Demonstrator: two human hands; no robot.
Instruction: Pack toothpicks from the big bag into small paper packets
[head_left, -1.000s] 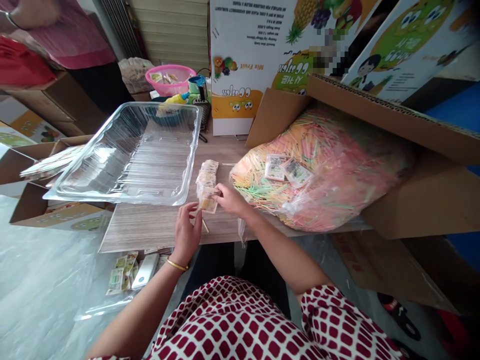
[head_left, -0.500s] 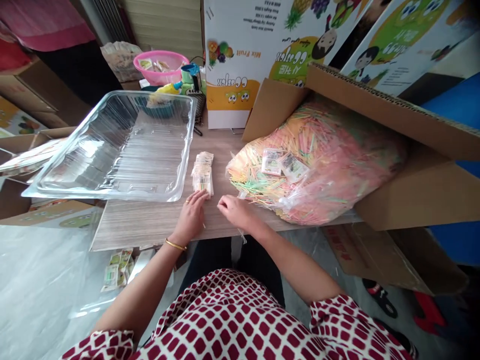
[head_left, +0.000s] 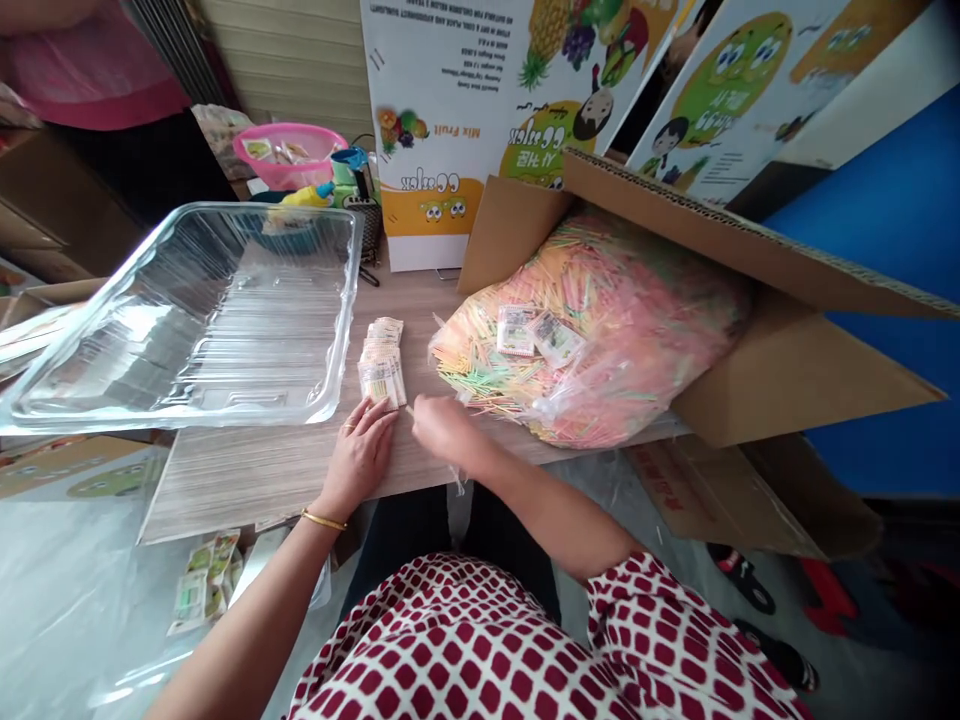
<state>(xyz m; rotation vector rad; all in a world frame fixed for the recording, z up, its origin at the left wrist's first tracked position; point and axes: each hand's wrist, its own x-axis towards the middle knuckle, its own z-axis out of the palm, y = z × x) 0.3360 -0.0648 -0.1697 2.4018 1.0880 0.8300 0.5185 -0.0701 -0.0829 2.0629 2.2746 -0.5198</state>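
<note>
A short overlapping row of small printed clear packets lies on the table, with thin coloured sticks showing through the nearest one. My left hand rests at the near end of this row, its fingers stretched out and the fingertips touching the nearest packet. Just to the right, my right hand is closed in a pinch and slightly blurred. Something tiny and pale shows at its fingertips, too small to name. Beyond it, a large clear bag of thin coloured sticks bulges from an open carton, with two packets on top.
A big clear plastic tray stands at the left of the wooden table. Behind are a pink basin and printed cartons. Cardboard flaps spread at the right. Another person stands at the far left.
The view has shifted, so the table's things sit further left. My left fingers have drawn back to the packets' near edge, uncovering more of them. My right hand is slightly closer to the row.
</note>
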